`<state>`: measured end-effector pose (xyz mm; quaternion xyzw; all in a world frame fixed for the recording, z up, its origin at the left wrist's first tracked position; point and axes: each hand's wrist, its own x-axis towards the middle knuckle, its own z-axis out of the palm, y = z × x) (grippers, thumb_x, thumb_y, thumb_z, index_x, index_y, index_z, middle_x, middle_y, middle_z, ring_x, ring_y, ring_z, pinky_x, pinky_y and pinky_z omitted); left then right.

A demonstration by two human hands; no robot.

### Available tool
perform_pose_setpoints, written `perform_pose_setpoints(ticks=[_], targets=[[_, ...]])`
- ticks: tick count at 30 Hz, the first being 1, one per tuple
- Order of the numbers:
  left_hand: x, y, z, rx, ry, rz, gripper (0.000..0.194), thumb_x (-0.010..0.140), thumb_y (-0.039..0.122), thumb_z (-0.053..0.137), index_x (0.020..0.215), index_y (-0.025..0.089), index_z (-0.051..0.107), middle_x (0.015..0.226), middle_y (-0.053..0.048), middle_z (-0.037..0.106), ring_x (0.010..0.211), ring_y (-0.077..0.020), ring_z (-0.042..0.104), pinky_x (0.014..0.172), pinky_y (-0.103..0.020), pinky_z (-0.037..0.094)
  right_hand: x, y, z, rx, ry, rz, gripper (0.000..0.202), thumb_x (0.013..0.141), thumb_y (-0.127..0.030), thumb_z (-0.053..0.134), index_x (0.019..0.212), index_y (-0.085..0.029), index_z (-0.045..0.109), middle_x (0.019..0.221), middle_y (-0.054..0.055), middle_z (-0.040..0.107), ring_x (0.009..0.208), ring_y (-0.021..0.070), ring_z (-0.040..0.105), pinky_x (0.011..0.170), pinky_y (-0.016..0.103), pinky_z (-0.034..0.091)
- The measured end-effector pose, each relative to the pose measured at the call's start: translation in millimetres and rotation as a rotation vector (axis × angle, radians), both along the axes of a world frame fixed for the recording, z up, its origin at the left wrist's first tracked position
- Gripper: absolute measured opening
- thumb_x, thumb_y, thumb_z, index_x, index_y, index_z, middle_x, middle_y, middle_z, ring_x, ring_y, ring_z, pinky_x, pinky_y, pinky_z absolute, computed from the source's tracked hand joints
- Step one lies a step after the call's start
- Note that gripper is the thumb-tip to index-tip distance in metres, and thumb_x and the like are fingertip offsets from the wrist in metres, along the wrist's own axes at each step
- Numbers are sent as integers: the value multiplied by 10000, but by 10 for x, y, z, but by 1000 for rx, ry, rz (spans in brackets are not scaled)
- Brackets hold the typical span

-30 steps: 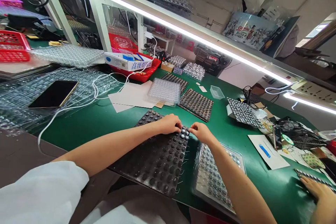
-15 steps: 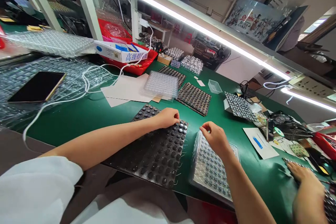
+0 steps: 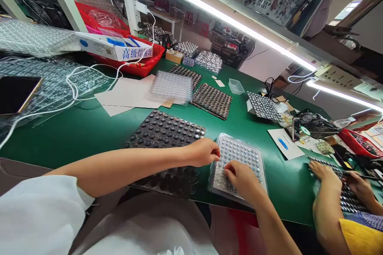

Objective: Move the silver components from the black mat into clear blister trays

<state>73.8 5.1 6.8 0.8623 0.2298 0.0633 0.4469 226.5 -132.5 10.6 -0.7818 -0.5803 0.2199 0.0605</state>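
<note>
Since the earlier frames, the left hand (image 3: 203,152) has left the far corner of the dark board (image 3: 167,125) and come across to the clear tray (image 3: 219,179); the right hand (image 3: 243,177) has come down and in over that same tray, so the two now sit close together; the whole view has swung a little to the right, bringing more of the neighbour into sight.

From where I stand, the left hand is over the tray's left side, its fingers curled in toward the thumb; the right hand is just beside it, above the tray's middle, thumb and forefinger bent toward each other; whether either has anything pinched between its fingertips, I cannot tell.

The tray lies on the green desk (image 3: 287,187), rows of small round silvery pieces in it, with pale cells showing at its near left; the dark board, covered in round black pieces, lies just left of it, partly under the left forearm.

Beyond them are a stack of clear trays (image 3: 172,87), a brown board (image 3: 212,101) and a small clear box (image 3: 236,87); a phone (image 3: 19,93) lies far left; at the right, a person in a yellow sleeve (image 3: 360,235) has a hand (image 3: 321,170) on another studded board.
</note>
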Motion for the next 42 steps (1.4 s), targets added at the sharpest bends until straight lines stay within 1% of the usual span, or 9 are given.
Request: perform_pose_setpoints(ticks=[7, 10, 15, 19, 23, 27, 32, 36, 42], targets=[[213, -191, -109, 207, 183, -124, 140, 740, 303, 630, 811, 225, 722, 796, -51, 695, 865, -226, 592, 719, -282, 443, 85, -37, -53, 73, -111, -71, 70, 811, -279, 538, 774, -220, 541, 752, 17, 645, 681, 161, 545, 603, 260, 304], [257, -262, -101, 312, 232, -124, 142, 753, 294, 609, 787, 215, 722, 837, -94, 679, 951, -283, 555, 786, -354, 437, 211, -75, -86, 162, -66, -85, 99, 821, -319, 510, 784, -229, 527, 734, 13, 635, 664, 168, 549, 596, 269, 324], [278, -315, -137, 344, 204, -86, 153, 769, 279, 572, 786, 188, 694, 901, -115, 645, 941, -279, 548, 795, -369, 428, 312, -61, -78, 218, -36, -64, 131, 830, -350, 487, 785, -236, 533, 722, 14, 633, 646, 175, 558, 590, 281, 352], [294, -310, -143, 356, 237, -117, 154, 762, 289, 568, 815, 197, 680, 943, -125, 628, 926, -297, 562, 770, -394, 438, 310, 107, -14, 219, -79, -46, 129, 828, -343, 478, 792, -236, 539, 746, 16, 636, 662, 180, 561, 594, 283, 355], [276, -288, -104, 346, 241, -127, 189, 744, 307, 614, 886, 186, 643, 980, -125, 632, 938, -301, 569, 767, -391, 448, 282, 440, 87, 257, -134, 7, 124, 815, -315, 480, 808, -220, 560, 788, 30, 644, 710, 184, 568, 634, 288, 365], [116, -60, -77, 308, 130, -77, 250, 746, 294, 636, 974, 195, 606, 982, -81, 639, 927, -249, 581, 758, -323, 457, 206, 846, 145, 252, -77, 116, 153, 810, -294, 487, 809, -207, 612, 834, 35, 659, 771, 176, 573, 679, 280, 380], [-151, 569, -84, 484, 66, 173, 196, 848, 275, 521, 951, 168, 648, 995, -100, 629, 976, -235, 553, 847, -322, 427, 24, 1304, 63, 162, 75, 194, 179, 809, -308, 523, 846, -201, 662, 860, 22, 688, 766, 151, 583, 669, 250, 392], [-242, 926, -150, 463, 135, 147, 204, 809, 325, 586, 928, 201, 696, 995, -79, 650, 987, -233, 555, 841, -299, 418, -123, 1533, -70, 118, 55, 203, 170, 785, -332, 576, 786, -189, 669, 779, 15, 693, 686, 135, 575, 581, 229, 364], [-259, 1061, -231, 360, 113, 89, 179, 778, 327, 633, 901, 226, 715, 955, -33, 687, 934, -195, 591, 755, -241, 418, -181, 1613, -153, 101, -32, 172, 149, 754, -316, 617, 679, -188, 633, 630, -5, 634, 583, 117, 518, 524, 226, 293]])
